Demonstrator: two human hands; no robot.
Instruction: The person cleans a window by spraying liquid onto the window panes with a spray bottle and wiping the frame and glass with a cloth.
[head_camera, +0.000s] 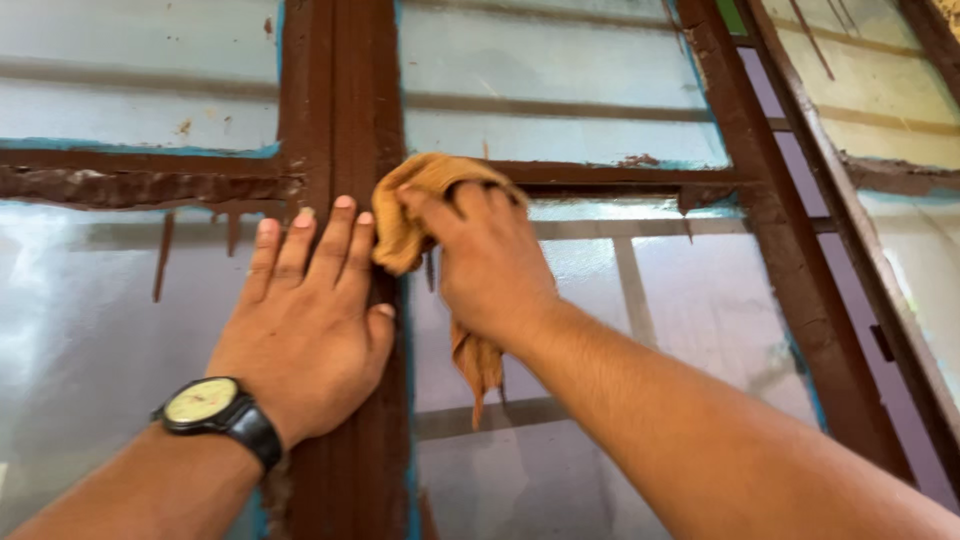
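Observation:
My left hand (310, 320) lies flat, fingers together, on the brown vertical bar of a window frame (340, 110); a black wristwatch (215, 410) with a pale dial is on that wrist. My right hand (490, 265) grips a crumpled tan cloth (405, 215) and presses it against the frosted glass pane (690, 310) just below the horizontal frame bar. A tail of the cloth hangs down under the hand.
Brown paint drips run down the left pane (80, 330) below the horizontal bar (140, 185). Blue tape edges line the glass beside the frame. A second brown-framed window leaf (860, 250) stands angled at the right.

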